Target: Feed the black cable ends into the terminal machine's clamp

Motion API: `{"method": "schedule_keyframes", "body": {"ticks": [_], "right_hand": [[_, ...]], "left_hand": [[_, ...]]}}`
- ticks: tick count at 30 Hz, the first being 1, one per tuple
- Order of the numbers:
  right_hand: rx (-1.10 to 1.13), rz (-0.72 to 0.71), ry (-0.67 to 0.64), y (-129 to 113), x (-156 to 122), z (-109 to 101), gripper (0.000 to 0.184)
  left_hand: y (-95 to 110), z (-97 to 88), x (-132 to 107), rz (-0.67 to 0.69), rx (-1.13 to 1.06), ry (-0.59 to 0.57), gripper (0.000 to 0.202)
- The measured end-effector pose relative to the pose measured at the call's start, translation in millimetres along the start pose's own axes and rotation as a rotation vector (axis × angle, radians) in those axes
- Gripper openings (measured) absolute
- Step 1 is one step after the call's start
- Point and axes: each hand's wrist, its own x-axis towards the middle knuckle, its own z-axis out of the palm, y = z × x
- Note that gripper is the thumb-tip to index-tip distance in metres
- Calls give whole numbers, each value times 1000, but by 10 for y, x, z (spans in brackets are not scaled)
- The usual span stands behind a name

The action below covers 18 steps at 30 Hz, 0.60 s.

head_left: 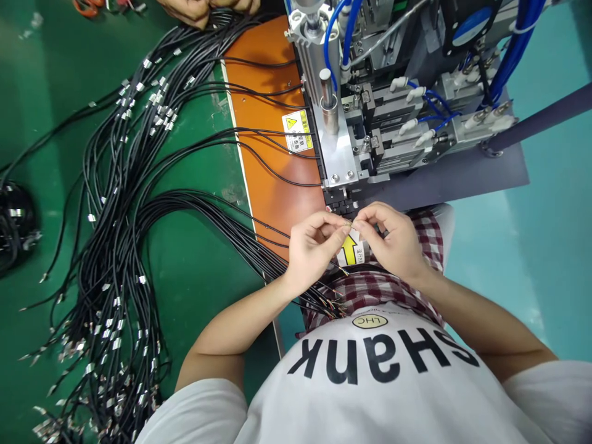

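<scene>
In front of my body, my left hand (317, 246) and my right hand (388, 240) meet fingertip to fingertip. Both are closed in a pinch on the thin wire ends (350, 224) of a black cable, mostly hidden by the fingers. Black cables (268, 227) run in behind my left hand from the left. Below it, a thick bundle of black cables (226, 231) ends in stripped, coloured wire tips (330, 305) over my lap. Just beyond my fingertips is the front end of a metal machine (342, 166).
Several cables run across the orange plate (272, 179) into the machine's edge. A large heap of black cables with silver tags (124, 246) covers the green table (198, 296). Another person's hands (208, 7) are at the top. Blue air hoses (515, 49) rise at the right.
</scene>
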Motion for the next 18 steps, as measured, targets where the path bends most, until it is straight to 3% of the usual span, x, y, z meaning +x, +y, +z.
{"method": "schedule_keyframes", "body": {"ticks": [4, 11, 18], "right_hand": [[93, 143, -44, 96, -62, -16, 13], [228, 272, -33, 344, 350, -83, 21], [345, 385, -36, 506, 476, -31, 31]], "left_hand": [[-3, 5, 15, 323, 353, -15, 5], [-23, -154, 316, 471, 796, -38, 12], [-222, -183, 412, 566, 894, -38, 20]]}}
